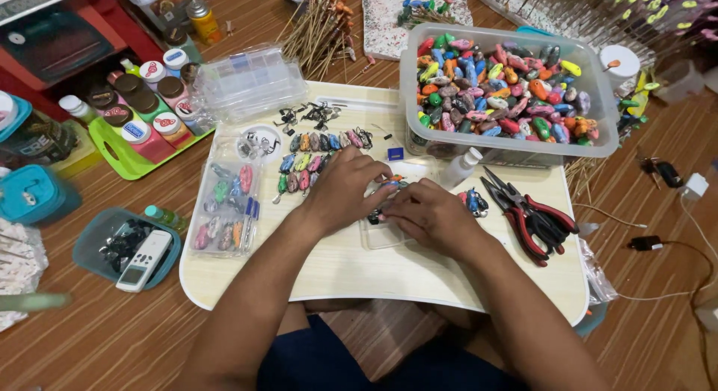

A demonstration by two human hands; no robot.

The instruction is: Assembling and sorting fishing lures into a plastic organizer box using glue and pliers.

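Both my hands meet at the middle of a pale lap table [389,275]. My left hand [345,191] and my right hand [423,211] pinch a small dark and multicoloured piece [383,204] between their fingertips, over a clear flat lid [381,238]. Most of the piece is hidden by my fingers. Rows of small painted fish-shaped lures [314,163] lie just left of my left hand. One more painted lure [473,202] rests right of my right hand.
A clear tub [598,140] full of colourful lures stands at the table's far right. Red-handled pliers [531,215] lie right of my hands. A small white bottle [460,168], a clear compartment box [224,208], paint jars on a green tray [123,163], a remote [143,260] surround them.
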